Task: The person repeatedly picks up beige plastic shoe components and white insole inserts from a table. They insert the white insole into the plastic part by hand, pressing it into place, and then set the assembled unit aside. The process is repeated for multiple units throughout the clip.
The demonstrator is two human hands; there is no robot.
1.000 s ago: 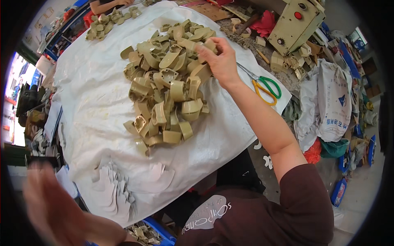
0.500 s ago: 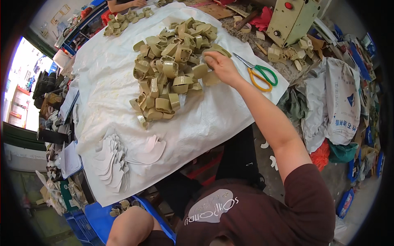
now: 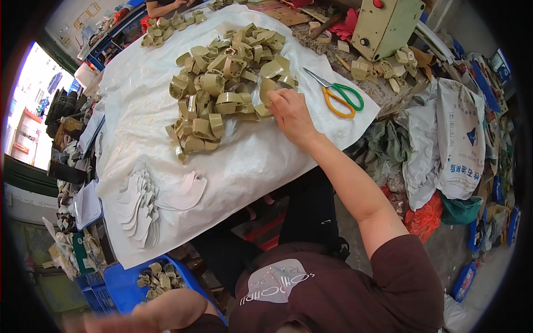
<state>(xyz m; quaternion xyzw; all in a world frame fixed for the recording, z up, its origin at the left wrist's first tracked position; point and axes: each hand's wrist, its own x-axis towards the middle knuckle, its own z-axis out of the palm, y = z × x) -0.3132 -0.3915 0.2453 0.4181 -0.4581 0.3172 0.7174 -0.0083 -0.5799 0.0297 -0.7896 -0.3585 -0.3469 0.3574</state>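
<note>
A heap of glossy khaki curved pieces (image 3: pixel 214 86), some with small holes, lies on the white sheet (image 3: pixel 250 161) covering the table. My right hand (image 3: pixel 291 114) is at the heap's right edge, its fingers closed on a khaki curved piece (image 3: pixel 267 89). To the right of that hand lie scissors (image 3: pixel 337 95) with one green and one yellow handle, blades pointing away. My left hand (image 3: pixel 105 323) is low at the left, smeared by motion, beside a blue bin (image 3: pixel 119 283). Its fingers cannot be made out.
Stacked white curved cutouts (image 3: pixel 136 208) lie at the table's near left, a few more (image 3: pixel 189 191) beside them. A cream machine box (image 3: pixel 383 28) with a red button stands at the far right. White sacks (image 3: pixel 458 139) hang at the right. Another person's hand (image 3: pixel 177 4) shows at the far edge.
My right hand has drawn nearer and its fingers have curled in at the heap's edge. My left hand has come into view at the lower left. The whole view has shifted slightly.
</note>
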